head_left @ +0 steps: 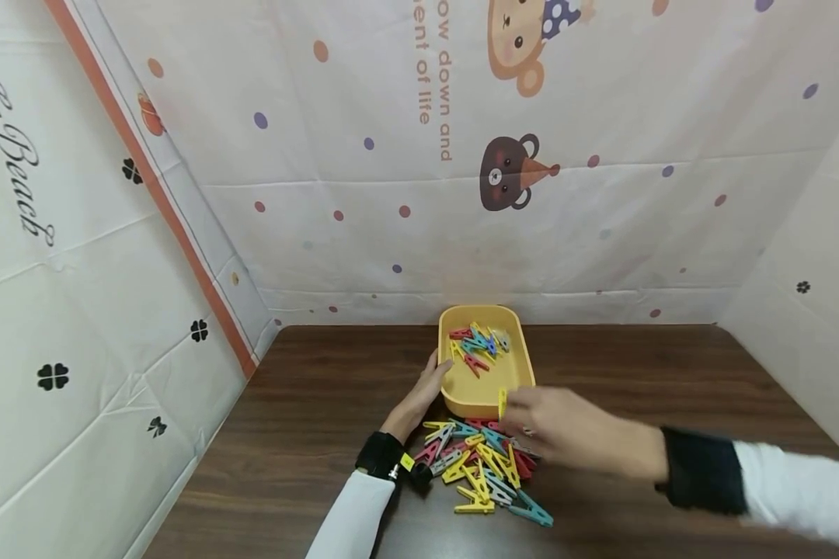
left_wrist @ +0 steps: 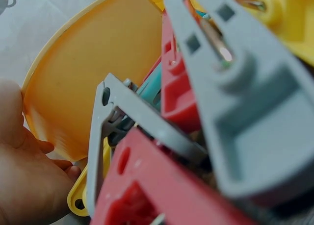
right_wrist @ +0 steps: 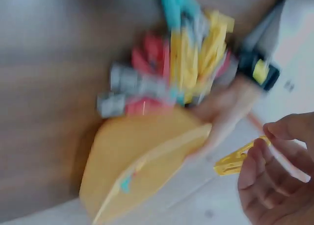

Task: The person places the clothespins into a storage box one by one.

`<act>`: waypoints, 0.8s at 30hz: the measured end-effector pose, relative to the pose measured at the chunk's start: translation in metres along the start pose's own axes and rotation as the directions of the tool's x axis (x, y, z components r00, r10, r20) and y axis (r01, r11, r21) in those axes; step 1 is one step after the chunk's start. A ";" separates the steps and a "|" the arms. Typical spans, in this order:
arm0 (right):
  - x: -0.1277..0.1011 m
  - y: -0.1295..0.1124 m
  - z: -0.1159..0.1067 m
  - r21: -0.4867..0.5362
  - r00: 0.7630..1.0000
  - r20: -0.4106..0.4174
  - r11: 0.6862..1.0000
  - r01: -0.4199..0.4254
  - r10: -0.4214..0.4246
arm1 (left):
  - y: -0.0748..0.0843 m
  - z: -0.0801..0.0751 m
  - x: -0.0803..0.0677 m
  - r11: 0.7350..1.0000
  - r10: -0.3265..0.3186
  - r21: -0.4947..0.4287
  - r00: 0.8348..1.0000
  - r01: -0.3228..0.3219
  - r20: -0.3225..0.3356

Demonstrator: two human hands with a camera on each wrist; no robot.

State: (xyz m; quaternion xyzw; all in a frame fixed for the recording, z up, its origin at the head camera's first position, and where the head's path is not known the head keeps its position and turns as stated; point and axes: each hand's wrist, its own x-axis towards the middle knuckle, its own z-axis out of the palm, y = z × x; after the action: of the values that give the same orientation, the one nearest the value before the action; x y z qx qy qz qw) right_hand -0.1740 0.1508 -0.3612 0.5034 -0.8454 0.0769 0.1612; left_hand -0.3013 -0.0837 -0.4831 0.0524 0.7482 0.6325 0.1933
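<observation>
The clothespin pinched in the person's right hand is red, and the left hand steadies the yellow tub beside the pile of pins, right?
Not quite: the clothespin pinched in the right hand is yellow, as the right wrist view shows. The left hand does steady the yellow tub beside the pile of pins.

even bright light, wide-angle edge distortion, motion-blurred right wrist view

A dark wooden table (head_left: 671, 373) carries a yellow tray (head_left: 513, 380) near its middle, with a pile of clothespins (head_left: 478, 466) at the tray's 6 o'clock.
</observation>
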 end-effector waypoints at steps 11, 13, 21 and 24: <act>0.096 0.138 0.034 0.053 0.896 0.365 0.955 -0.293 0.255 | -0.006 0.009 0.000 0.999 0.011 -0.033 1.000 -0.011 0.005; 0.100 0.151 0.051 0.038 0.845 0.466 0.948 -0.315 0.262 | -0.007 0.012 0.000 1.000 0.007 -0.027 1.000 -0.007 -0.001; 0.083 0.162 0.074 0.023 0.727 0.623 0.922 -0.387 0.289 | -0.007 0.018 0.000 0.999 0.024 -0.027 0.999 -0.023 0.030; 0.075 0.150 0.056 -0.004 0.773 0.569 0.941 -0.338 0.280 | -0.005 0.016 0.003 0.999 0.033 -0.026 0.999 -0.032 0.029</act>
State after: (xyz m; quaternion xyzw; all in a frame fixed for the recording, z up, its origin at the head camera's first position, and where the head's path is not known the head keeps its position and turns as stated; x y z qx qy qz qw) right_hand -0.3496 0.1446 -0.3819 0.3652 -0.9212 -0.0074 -0.1343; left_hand -0.2971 -0.0687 -0.4903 0.0713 0.7364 0.6440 0.1946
